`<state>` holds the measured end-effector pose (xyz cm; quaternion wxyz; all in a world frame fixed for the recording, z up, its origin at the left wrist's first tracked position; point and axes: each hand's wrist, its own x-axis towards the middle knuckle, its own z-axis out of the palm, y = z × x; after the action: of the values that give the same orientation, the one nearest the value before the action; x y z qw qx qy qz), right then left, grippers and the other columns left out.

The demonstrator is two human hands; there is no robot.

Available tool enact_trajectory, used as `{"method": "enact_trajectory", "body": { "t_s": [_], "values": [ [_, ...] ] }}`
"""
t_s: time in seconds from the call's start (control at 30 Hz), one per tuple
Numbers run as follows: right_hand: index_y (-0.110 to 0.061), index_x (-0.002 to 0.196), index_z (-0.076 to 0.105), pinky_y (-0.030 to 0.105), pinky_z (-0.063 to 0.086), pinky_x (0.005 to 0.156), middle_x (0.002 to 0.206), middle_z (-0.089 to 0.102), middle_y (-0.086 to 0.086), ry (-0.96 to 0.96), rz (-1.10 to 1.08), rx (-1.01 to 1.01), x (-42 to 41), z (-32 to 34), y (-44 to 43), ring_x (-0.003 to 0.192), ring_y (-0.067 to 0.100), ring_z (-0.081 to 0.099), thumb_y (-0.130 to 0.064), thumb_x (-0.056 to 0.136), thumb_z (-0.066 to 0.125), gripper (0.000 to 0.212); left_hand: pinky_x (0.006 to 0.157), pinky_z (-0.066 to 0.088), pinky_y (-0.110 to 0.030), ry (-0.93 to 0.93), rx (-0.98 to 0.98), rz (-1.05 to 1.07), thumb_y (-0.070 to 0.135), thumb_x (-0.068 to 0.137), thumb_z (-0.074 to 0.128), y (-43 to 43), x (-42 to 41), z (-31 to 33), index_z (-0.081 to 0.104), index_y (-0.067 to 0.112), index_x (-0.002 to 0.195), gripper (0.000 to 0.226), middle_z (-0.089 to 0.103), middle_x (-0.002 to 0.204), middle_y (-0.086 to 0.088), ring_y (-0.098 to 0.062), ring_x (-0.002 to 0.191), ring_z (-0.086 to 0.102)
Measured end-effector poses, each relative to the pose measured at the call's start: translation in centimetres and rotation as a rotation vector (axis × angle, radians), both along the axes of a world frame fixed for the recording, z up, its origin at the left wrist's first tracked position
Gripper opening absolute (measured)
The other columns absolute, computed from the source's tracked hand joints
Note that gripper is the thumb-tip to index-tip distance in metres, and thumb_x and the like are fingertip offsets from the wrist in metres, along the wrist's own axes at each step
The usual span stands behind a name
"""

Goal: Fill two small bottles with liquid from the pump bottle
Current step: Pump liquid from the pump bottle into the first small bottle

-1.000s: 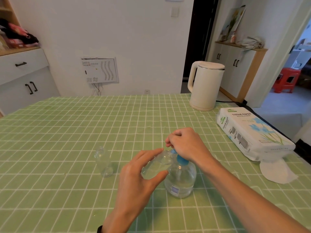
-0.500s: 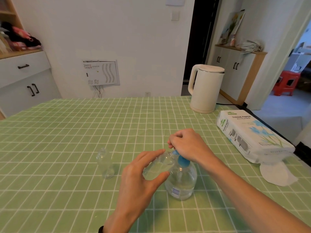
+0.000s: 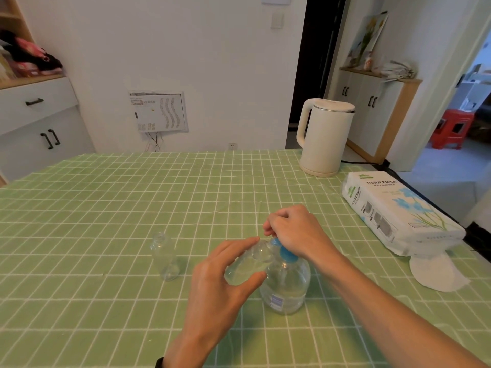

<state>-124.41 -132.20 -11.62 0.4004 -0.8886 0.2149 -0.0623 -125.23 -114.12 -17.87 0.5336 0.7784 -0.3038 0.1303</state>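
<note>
Hardly anything is shifting since the earlier frames: both hands are staying where they were. The left hand is gripping a clear small bottle between thumb and fingers, holding it tilted with its mouth lying up against the blue pump head. The right hand is curling its fingers over that pump head, on top of the pump bottle, which is standing upright on the green checked tablecloth. A second small bottle is standing uncapped just to the left, apart from both hands. A white kettle and a tissue pack are sitting further right.
</note>
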Motion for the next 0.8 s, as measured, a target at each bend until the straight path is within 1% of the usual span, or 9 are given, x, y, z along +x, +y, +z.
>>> {"method": "enact_trajectory", "body": {
  "t_s": [0.07,0.13,0.17,0.23,0.3,0.33,0.4,0.57,0.8],
  "values": [
    [0.002,0.101,0.081,0.054,0.062,0.098,0.102,0.083,0.016,-0.008,0.001,-0.002,0.0,0.2,0.0,0.103,0.039,0.077,-0.025,0.097,0.057,0.036,0.09,0.044,-0.003,0.008,-0.006,-0.005,0.02,0.075,0.091,0.0,-0.1,0.2,0.071,0.042,0.126,0.059,0.07,0.116,0.029,0.004,0.11,0.066],
    [0.004,0.102,0.079,0.046,0.063,0.085,0.087,0.081,0.015,-0.02,0.006,-0.001,0.2,0.5,-0.1,0.082,0.04,0.073,-0.026,0.097,0.057,0.037,0.089,0.044,-0.004,0.009,-0.018,-0.01,0.021,0.075,0.091,0.0,0.0,0.4,0.071,0.04,0.125,0.058,0.071,0.115,0.027,0.002,0.109,0.066],
    [0.005,0.101,0.078,0.04,0.057,0.075,0.075,0.073,0.012,-0.025,0.007,-0.012,0.3,0.7,-0.2,0.069,0.034,0.063,-0.027,0.097,0.057,0.038,0.088,0.044,-0.004,0.007,-0.018,-0.011,0.021,0.075,0.091,-0.1,0.0,0.4,0.071,0.039,0.125,0.057,0.071,0.114,0.027,0.001,0.108,0.067],
    [0.005,0.1,0.077,0.038,0.045,0.068,0.067,0.06,0.007,-0.019,0.001,-0.045,0.4,0.9,-0.1,0.063,0.025,0.049,-0.028,0.096,0.058,0.037,0.088,0.044,-0.004,0.006,-0.017,-0.012,0.021,0.075,0.092,-0.1,0.1,0.5,0.072,0.038,0.125,0.056,0.072,0.114,0.026,0.0,0.108,0.067],
    [0.004,0.104,0.077,0.042,0.057,0.074,0.076,0.074,0.013,-0.018,0.014,-0.037,0.4,0.9,-0.1,0.069,0.036,0.063,-0.027,0.098,0.058,0.038,0.089,0.044,-0.004,0.004,-0.023,-0.013,0.022,0.075,0.091,0.0,0.1,0.5,0.072,0.038,0.125,0.055,0.072,0.114,0.026,0.0,0.108,0.067],
    [0.005,0.106,0.078,0.049,0.064,0.085,0.09,0.081,0.018,-0.019,0.016,-0.021,0.3,0.8,-0.1,0.084,0.042,0.073,-0.026,0.098,0.058,0.037,0.089,0.045,-0.004,0.003,-0.025,-0.011,0.023,0.075,0.091,-0.1,0.1,0.5,0.072,0.038,0.125,0.055,0.072,0.114,0.026,0.0,0.108,0.067],
    [0.004,0.105,0.078,0.057,0.061,0.099,0.105,0.082,0.02,-0.023,0.004,0.005,0.2,0.6,0.1,0.107,0.042,0.075,-0.023,0.097,0.059,0.034,0.089,0.045,-0.005,0.006,-0.02,-0.001,0.022,0.075,0.091,-0.1,0.1,0.3,0.072,0.039,0.125,0.056,0.072,0.114,0.027,0.0,0.108,0.067],
    [0.002,0.098,0.081,0.057,0.061,0.099,0.1,0.083,0.016,-0.002,-0.003,0.009,0.1,-0.1,0.0,0.105,0.039,0.076,-0.023,0.097,0.061,0.032,0.089,0.045,-0.004,0.007,-0.005,-0.001,0.019,0.074,0.092,-0.1,0.0,0.0,0.072,0.04,0.124,0.057,0.071,0.115,0.028,0.003,0.108,0.067],
    [0.003,0.103,0.079,0.058,0.06,0.1,0.105,0.082,0.019,-0.014,-0.004,-0.007,-0.1,0.3,0.2,0.108,0.041,0.075,-0.025,0.097,0.057,0.036,0.089,0.045,-0.005,0.015,-0.009,0.002,0.018,0.074,0.092,0.0,-0.1,0.1,0.073,0.036,0.123,0.056,0.072,0.113,0.026,0.001,0.107,0.067]
  ]
}}
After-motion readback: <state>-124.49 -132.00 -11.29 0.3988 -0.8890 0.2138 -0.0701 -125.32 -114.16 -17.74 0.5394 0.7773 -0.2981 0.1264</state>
